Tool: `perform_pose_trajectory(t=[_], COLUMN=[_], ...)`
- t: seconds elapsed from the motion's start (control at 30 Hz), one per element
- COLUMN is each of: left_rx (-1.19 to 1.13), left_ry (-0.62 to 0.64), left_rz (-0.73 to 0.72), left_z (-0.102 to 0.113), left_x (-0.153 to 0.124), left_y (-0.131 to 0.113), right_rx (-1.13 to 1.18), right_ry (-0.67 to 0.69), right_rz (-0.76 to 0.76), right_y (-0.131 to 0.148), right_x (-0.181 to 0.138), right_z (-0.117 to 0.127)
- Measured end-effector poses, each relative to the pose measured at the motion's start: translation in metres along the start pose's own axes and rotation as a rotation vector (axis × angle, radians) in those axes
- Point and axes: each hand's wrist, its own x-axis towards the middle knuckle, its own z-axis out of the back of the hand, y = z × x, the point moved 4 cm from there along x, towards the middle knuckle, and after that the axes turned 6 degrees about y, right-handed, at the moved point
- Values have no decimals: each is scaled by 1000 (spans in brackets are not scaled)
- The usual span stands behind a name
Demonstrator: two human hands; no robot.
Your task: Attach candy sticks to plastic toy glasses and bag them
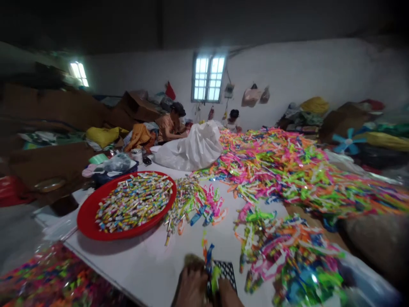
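Note:
Both hands are low in the head view, close together at the table's front edge and partly cut off. My left hand (193, 283) has its fingers curled down, blurred at the tips; what they hold is hidden. My right hand (228, 294) is closed at the lower end of a yellow-green plastic piece (216, 275), which stands between the hands. Beneath them lies a black-and-white patterned pad (227, 270). A blue plastic piece (209, 255) and a small orange piece (204, 245) lie just beyond my fingers.
Left stands a red basin (87, 219) of small multicoloured printed sticks. A loose heap of bright plastic pieces (287, 256) lies right; a larger pile (281, 170) spreads behind. Beyond are a white sack (198, 147) and two people, one seated (169, 128) at left.

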Motion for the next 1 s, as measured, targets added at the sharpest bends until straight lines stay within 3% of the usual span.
perform_pose_trajectory(t=[0.13, 0.2, 0.3, 0.37, 0.5, 0.67, 0.77, 0.93, 1.0], left_rx=[99, 111, 99, 95, 119, 131, 167, 210, 211], left_ry=[-77, -106, -125, -131, -118, -116, -102, -129, -148], left_rz=[22, 8, -32, -39, -43, -74, -20, -17, -38], left_z=[14, 17, 15, 13, 12, 13, 18, 27, 27], left_x=[-19, -19, -16, -16, -19, -17, -11, -12, -16], left_y=[-14, -16, -13, -11, -12, -16, -13, -8, -7], right_rx=[11, 178, 484, 554, 359, -129, -312, -157, -175], right_ry=[109, 125, 34, -20, 48, 250, 329, 474, 373], right_rz=[-45, -86, -185, -206, -173, -227, -199, -39, -110], right_y=[-3, -11, -23, -24, -14, 12, 29, 17, 0], right_x=[-6, -10, -15, -16, -8, 6, 17, 33, 42], right_z=[3, 6, 8, 7, -1, -4, -1, 24, 46])
